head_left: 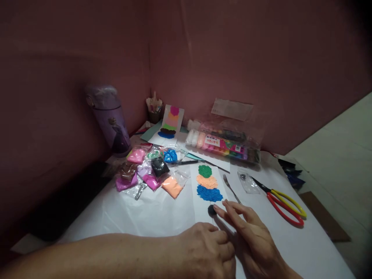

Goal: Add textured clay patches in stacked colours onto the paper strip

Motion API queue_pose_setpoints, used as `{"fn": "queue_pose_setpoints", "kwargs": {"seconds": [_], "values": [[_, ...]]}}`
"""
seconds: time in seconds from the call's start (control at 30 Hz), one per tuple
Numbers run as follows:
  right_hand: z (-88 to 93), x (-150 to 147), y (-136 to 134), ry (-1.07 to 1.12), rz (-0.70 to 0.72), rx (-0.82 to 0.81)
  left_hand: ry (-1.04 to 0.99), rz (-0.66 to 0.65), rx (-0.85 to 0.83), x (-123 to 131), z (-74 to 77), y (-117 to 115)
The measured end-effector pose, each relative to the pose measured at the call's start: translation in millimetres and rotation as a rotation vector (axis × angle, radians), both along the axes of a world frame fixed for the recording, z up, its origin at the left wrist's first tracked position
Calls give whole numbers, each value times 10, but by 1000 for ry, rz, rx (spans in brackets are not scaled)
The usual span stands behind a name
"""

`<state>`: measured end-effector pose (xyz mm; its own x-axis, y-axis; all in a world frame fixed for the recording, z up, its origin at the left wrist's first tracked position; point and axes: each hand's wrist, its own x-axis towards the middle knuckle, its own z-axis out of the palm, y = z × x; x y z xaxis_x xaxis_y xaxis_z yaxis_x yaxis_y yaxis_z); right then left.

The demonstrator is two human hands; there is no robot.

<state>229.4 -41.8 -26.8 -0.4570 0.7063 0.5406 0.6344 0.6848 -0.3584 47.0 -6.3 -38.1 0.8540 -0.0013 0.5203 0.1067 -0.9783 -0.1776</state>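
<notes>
A small black clay ball [212, 210] sits on a white paper strip [200, 211], below bands of textured blue clay [209, 193], peach clay [207, 181] and green clay [205, 171]. My right hand [252, 232] has its fingers stretched out, the index fingertip against the ball's right side. My left hand [207, 244] lies across the strip's lower end with its fingers curled in; what they hold, if anything, is hidden. Just beyond my right fingertips lies a fork [231, 189].
Bagged clay pieces [151, 170] are heaped at left, near a purple bottle [112, 120]. Behind stand a finished-looking clay card [168, 126] and a clear clay pack [223, 141]. Scissors [280, 201] and a small plastic bag [248, 182] lie at right.
</notes>
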Motion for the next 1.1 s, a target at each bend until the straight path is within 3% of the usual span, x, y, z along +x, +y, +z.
{"fn": "queue_pose_setpoints", "kwargs": {"seconds": [0.17,0.57,0.93,1.1], "values": [[-10,-21,6,-67,2,67,-61,-86,-177,10,-31,-5],[-22,-65,1,-165,-82,94,-69,-84,-187,21,-21,-4],[-55,-72,2,-204,-72,74,-29,-79,-179,12,-38,3],[-4,-47,-2,-67,-15,16,-8,-67,-166,-8,9,3]]}}
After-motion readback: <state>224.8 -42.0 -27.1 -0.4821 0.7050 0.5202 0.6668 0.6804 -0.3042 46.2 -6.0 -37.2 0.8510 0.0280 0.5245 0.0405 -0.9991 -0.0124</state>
